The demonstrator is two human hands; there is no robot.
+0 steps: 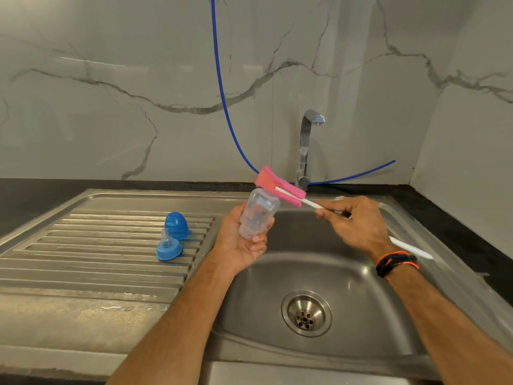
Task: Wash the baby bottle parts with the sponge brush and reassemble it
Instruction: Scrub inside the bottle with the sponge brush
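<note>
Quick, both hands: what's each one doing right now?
Left hand: closed, fingers curled around the clear bottle, held over the sink.
Right hand: closed, fingers pinching the white handle of the sponge brush.

Faucet (305,145) behind open basin (361,315)

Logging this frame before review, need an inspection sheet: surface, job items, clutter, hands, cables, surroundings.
Surface: steel sink with ribbed drainboard; a few water spots at the drainboard's front edge.
Job items: clear bottle held over the basin, neck toward the palm; pink sponge brush against the bottle's base; blue cap and blue collar with teat on the drainboard.
Clutter: nothing seen.
Hands: left hand grips the bottle; right hand pinches the brush handle.
Cables: blue hose hangs down the wall behind the tap.
Surroundings: marble-look wall, dark counter; no water seen running.
</note>
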